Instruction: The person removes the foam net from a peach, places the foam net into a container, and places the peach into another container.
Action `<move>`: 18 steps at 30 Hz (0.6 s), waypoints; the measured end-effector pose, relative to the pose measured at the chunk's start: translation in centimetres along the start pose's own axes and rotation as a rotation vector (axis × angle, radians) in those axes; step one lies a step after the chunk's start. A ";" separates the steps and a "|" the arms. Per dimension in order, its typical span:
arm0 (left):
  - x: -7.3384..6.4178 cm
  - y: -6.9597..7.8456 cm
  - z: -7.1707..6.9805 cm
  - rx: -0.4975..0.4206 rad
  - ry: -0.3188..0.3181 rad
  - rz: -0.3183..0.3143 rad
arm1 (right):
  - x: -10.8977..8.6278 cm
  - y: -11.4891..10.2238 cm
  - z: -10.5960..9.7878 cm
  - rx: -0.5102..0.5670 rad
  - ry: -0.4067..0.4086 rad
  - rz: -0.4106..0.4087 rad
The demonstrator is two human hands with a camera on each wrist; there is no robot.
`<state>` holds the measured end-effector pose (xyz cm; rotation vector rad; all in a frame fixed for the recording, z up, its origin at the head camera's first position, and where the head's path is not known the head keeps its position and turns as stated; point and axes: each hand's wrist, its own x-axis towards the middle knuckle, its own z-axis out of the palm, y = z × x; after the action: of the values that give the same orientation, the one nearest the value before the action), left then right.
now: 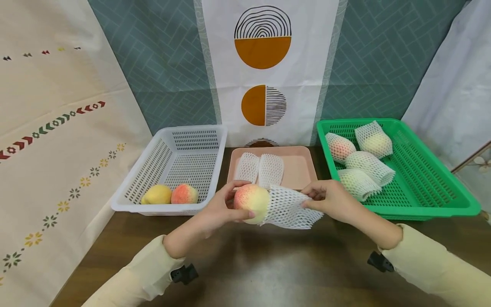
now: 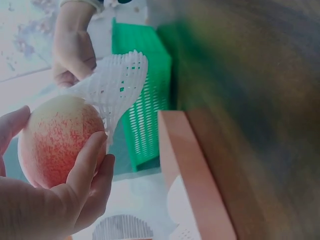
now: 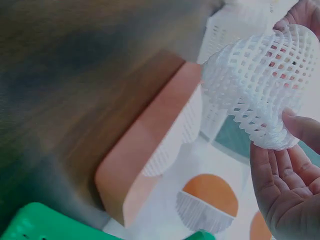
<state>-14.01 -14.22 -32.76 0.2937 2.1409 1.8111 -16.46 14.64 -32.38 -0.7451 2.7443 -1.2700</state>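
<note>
My left hand (image 1: 218, 209) grips a red-and-yellow peach (image 1: 251, 200) between thumb and fingers, above the table's middle. A white foam net sleeve (image 1: 291, 209) stretches from the peach's right side, its mouth right at the fruit. At the sleeve's far end my right hand (image 1: 331, 198) pinches the netting between thumb and fingers. In the left wrist view, most of the peach (image 2: 60, 140) is bare and the sleeve (image 2: 120, 80) overlaps its upper right edge. The right wrist view shows the sleeve (image 3: 270, 80) bunched at the right thumb.
A white basket (image 1: 168, 208) at left holds a yellow fruit (image 1: 157, 195) and another peach (image 1: 185, 194). Behind the hands, a pink tray (image 1: 299, 166) carries two flat foam sleeves (image 1: 271, 170). The green basket (image 1: 426, 179) at right contains several net-wrapped fruits (image 1: 370, 166).
</note>
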 end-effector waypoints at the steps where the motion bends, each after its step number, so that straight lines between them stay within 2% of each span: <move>1: -0.1 0.2 -0.1 0.000 0.003 0.010 | 0.1 -0.2 -0.1 0.000 0.008 0.000; 7: -0.6 1.7 -0.9 0.013 0.023 0.053 | 0.8 -0.8 -0.8 0.030 0.061 0.011; 12: -0.7 2.6 -1.7 0.024 0.075 0.094 | 1.3 -1.2 -1.3 0.060 0.098 0.047; 18: -0.7 3.4 -3.4 -0.036 0.154 0.072 | 2.4 -1.5 -1.8 0.084 0.149 0.128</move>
<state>-14.81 -16.99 -28.87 0.2324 2.2242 1.9688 -18.35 14.11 -29.72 -0.4779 2.7784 -1.4572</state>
